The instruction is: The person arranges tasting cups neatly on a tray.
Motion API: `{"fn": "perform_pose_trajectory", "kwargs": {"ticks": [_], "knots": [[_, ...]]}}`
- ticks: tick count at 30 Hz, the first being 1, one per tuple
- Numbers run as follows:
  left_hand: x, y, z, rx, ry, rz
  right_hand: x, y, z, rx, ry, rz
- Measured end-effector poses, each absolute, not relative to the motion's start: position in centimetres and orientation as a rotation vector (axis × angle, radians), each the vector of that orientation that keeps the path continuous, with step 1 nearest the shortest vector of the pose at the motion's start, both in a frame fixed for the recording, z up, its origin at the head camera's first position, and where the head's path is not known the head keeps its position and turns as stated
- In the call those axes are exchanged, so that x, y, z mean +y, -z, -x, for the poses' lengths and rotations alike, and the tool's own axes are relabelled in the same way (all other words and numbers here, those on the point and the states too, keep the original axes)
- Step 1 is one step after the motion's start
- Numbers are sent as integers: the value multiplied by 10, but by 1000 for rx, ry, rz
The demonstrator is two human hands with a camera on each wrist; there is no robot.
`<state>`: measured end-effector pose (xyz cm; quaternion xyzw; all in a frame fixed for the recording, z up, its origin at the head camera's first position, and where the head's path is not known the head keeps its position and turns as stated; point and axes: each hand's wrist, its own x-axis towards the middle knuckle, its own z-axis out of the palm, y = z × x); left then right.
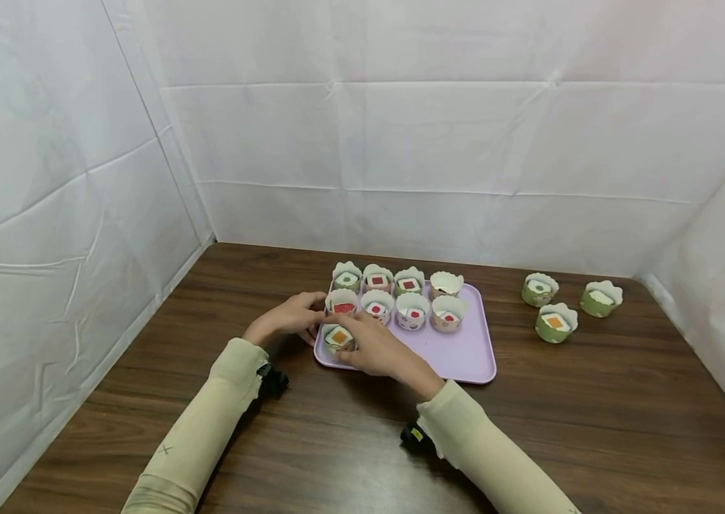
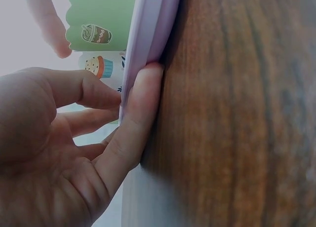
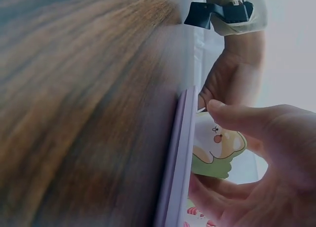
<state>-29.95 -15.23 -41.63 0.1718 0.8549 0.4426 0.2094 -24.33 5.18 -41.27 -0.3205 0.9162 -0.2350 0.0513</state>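
My right hand (image 1: 372, 344) holds a green paper baking cup (image 1: 338, 338) with a cartoon print, thumb on one side and fingers on the other. Inside that cup lies a white square with an orange diamond. It sits at the near left corner of a lilac tray (image 1: 459, 360). At the tray's left edge, my left hand (image 1: 292, 315) pinches the rim (image 2: 143, 29), one digit outside and another inside, as the left wrist view shows. Just behind the held cup stands a cup with a red piece (image 1: 342, 305), partly hidden by the fingers.
More paper cups fill two rows on the tray, including a cup with red in it (image 1: 412, 312) and a pale cup (image 1: 446, 283) at the back right. Three green cups, one with an orange square (image 1: 556, 323), stand right on the wooden table (image 1: 311, 457). White cloth (image 1: 439, 143) hangs behind.
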Motion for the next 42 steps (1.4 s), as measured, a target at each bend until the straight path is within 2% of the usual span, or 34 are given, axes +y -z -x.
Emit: {"fn": "perform_pose_trajectory", "kwargs": {"ticks": [12, 22, 35, 42], "knots": [[-152, 417, 300, 2371, -1245, -471, 61, 402, 236, 2791, 643, 995], [-150, 417, 300, 2381, -1247, -431, 91, 392, 223, 2919, 762, 972], [-149, 418, 300, 2404, -1221, -411, 168, 384, 227, 2949, 1175, 1264], [-150, 417, 301, 2401, -1219, -417, 229, 386, 242, 3080, 1202, 1164]]}}
